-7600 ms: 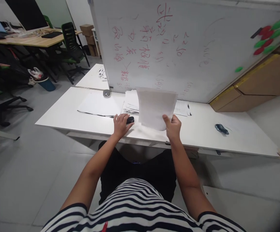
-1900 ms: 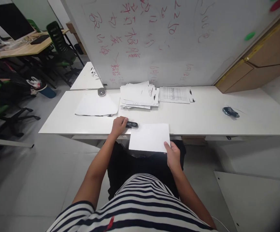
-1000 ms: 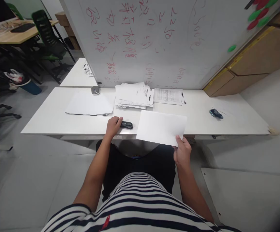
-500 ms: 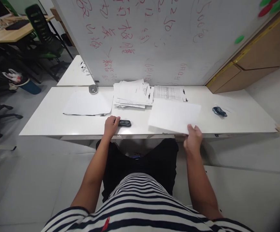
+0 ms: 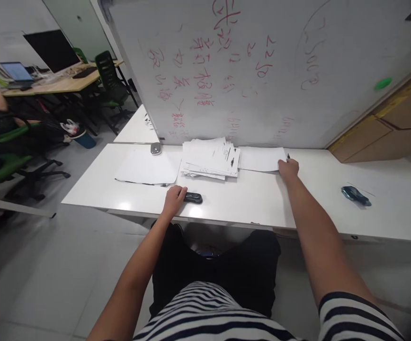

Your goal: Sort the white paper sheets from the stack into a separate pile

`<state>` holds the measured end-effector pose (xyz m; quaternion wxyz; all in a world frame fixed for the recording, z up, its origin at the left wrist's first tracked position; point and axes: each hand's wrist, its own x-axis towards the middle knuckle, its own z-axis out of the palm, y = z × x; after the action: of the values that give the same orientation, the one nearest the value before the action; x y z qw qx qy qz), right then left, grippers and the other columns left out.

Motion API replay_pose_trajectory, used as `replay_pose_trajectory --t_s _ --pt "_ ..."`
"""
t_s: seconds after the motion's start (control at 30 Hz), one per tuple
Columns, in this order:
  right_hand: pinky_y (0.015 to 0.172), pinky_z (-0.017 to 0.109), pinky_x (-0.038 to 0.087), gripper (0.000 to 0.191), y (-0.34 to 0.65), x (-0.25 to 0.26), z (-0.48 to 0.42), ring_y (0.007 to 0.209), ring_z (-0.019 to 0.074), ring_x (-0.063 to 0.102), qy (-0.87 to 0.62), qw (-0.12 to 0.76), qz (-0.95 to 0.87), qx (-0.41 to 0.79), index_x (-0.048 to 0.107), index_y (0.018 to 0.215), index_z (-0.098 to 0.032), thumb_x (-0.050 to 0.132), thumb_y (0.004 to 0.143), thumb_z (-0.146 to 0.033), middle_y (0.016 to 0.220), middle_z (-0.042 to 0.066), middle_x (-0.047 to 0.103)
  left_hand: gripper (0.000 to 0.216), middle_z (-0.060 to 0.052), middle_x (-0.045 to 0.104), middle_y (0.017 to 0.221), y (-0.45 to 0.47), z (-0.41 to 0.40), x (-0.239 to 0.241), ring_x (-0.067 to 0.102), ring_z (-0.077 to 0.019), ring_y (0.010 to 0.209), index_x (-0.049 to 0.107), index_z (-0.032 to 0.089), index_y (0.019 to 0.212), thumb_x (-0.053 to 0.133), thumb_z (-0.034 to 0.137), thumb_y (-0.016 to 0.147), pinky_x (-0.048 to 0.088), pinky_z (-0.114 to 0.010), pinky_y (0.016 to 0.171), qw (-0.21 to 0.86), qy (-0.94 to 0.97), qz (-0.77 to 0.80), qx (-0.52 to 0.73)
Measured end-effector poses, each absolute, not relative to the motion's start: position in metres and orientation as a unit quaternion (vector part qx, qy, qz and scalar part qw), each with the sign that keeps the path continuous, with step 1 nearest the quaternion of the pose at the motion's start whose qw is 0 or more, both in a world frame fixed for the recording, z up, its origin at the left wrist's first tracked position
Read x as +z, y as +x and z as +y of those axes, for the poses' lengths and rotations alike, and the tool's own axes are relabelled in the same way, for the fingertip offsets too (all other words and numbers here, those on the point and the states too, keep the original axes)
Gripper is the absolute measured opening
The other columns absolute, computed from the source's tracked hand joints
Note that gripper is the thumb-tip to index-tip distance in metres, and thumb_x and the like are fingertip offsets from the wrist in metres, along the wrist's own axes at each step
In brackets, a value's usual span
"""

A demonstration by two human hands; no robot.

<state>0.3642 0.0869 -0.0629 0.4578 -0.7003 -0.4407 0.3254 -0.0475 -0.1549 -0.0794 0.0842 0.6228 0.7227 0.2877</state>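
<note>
My right hand (image 5: 288,167) reaches across the white table (image 5: 248,203) and rests on the near right corner of a white sheet (image 5: 260,158) lying flat at the foot of the whiteboard, fingers curled on its edge. Left of that sheet sits an untidy stack of papers (image 5: 209,157). My left hand (image 5: 174,199) lies near the table's front edge, fingers closed on the end of a black stapler (image 5: 192,198).
A large sheet (image 5: 148,166) lies at the table's left with a small grey device (image 5: 156,148) behind it. A dark blue object (image 5: 355,194) sits at the right. The whiteboard (image 5: 262,71) stands along the back edge. A person sits at a desk far left.
My right hand carried the white sheet from the table's front edge up to the back right and set it down beside the paper stack. The left hand stayed on the stapler.
</note>
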Motion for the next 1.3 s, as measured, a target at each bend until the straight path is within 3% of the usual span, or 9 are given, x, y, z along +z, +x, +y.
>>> replay_pose_trajectory --t_s 0.1,0.17,0.23,0.43,0.53,0.67,0.9,1.1,1.3 --pt "0.102 0.053 0.034 0.045 0.345 -0.073 0.083 0.129 0.0333 0.034 -0.746 0.442 -0.463 0.185 0.05 0.12 -0.013 0.055 0.076 -0.017 0.139 0.022 0.039 0.04 -0.001 0.048 0.066 -0.047 -0.155 -0.079 0.046 -0.0176 0.068 0.034 0.022 0.063 0.032 0.045 0.096 0.034 -0.031 0.064 0.084 0.62 0.724 0.29" --pt "0.106 0.055 0.027 0.05 0.329 -0.078 0.077 0.137 0.0333 0.024 -0.727 0.392 -0.56 0.072 0.046 0.13 -0.014 0.052 0.081 -0.02 0.149 0.021 0.029 0.04 -0.001 0.048 0.066 -0.048 -0.155 -0.079 0.046 -0.0171 0.067 0.035 0.022 0.063 0.033 0.044 0.096 0.034 -0.031 0.064 0.087 0.62 0.723 0.293" --pt "0.108 0.053 0.026 0.045 0.311 -0.082 0.072 0.139 0.0312 0.024 -0.663 0.311 -0.681 0.01 0.048 0.131 -0.016 0.048 0.087 -0.026 0.149 0.018 0.033 0.04 -0.001 0.049 0.066 -0.048 -0.154 -0.079 0.046 -0.0168 0.067 0.037 0.022 0.063 0.033 0.044 0.096 0.034 -0.03 0.064 0.089 0.62 0.722 0.294" --pt "0.109 0.062 0.018 0.059 0.275 -0.087 0.07 0.142 0.0324 0.02 -0.606 0.101 -0.784 0.092 0.043 0.14 -0.027 0.035 0.091 -0.059 0.155 0.011 0.028 0.041 -0.001 0.048 0.065 -0.049 -0.154 -0.078 0.046 -0.0176 0.067 0.038 0.022 0.062 0.032 0.045 0.096 0.034 -0.031 0.064 0.08 0.616 0.724 0.299" --pt "0.106 0.069 0.013 0.068 0.278 -0.088 0.073 0.143 0.0344 0.017 -0.616 0.054 -0.778 0.115 0.039 0.142 -0.027 0.032 0.088 -0.067 0.157 0.011 0.023 0.042 -0.001 0.046 0.063 -0.049 -0.154 -0.078 0.045 -0.0177 0.065 0.036 0.023 0.061 0.032 0.046 0.096 0.034 -0.031 0.064 0.082 0.614 0.725 0.301" --pt "0.104 0.073 0.012 0.08 0.288 -0.09 0.074 0.143 0.0371 0.014 -0.639 0.058 -0.76 0.105 0.037 0.142 -0.024 0.03 0.082 -0.077 0.157 0.015 0.021 0.042 -0.001 0.048 0.065 -0.049 -0.154 -0.079 0.046 -0.018 0.067 0.038 0.023 0.062 0.032 0.046 0.096 0.034 -0.031 0.064 0.086 0.614 0.723 0.305" --pt "0.106 0.071 0.009 0.064 0.289 -0.099 0.071 0.145 0.0335 0.014 -0.653 0.082 -0.748 0.086 0.038 0.141 -0.024 0.022 0.092 -0.062 0.158 0.012 0.021 0.041 -0.001 0.046 0.064 -0.047 -0.153 -0.079 0.045 -0.0174 0.066 0.037 0.023 0.061 0.034 0.045 0.096 0.033 -0.031 0.063 0.091 0.606 0.726 0.313" --pt "0.108 0.07 0.007 0.062 0.291 -0.103 0.066 0.145 0.0328 0.015 -0.625 0.101 -0.768 0.093 0.039 0.141 -0.025 0.026 0.092 -0.06 0.157 0.012 0.023 0.042 0.0 0.045 0.063 -0.046 -0.154 -0.078 0.044 -0.0173 0.065 0.033 0.022 0.061 0.033 0.046 0.096 0.032 -0.031 0.063 0.094 0.608 0.723 0.315" --pt "0.113 0.048 0.024 0.06 0.251 -0.073 0.039 0.14 0.0245 0.028 -0.633 0.344 -0.692 0.049 0.026 0.146 -0.011 0.018 0.097 -0.043 0.151 0.018 0.033 0.043 -0.001 0.046 0.063 -0.046 -0.154 -0.078 0.045 -0.0176 0.066 0.032 0.022 0.061 0.032 0.047 0.096 0.032 -0.032 0.064 0.093 0.614 0.718 0.315"
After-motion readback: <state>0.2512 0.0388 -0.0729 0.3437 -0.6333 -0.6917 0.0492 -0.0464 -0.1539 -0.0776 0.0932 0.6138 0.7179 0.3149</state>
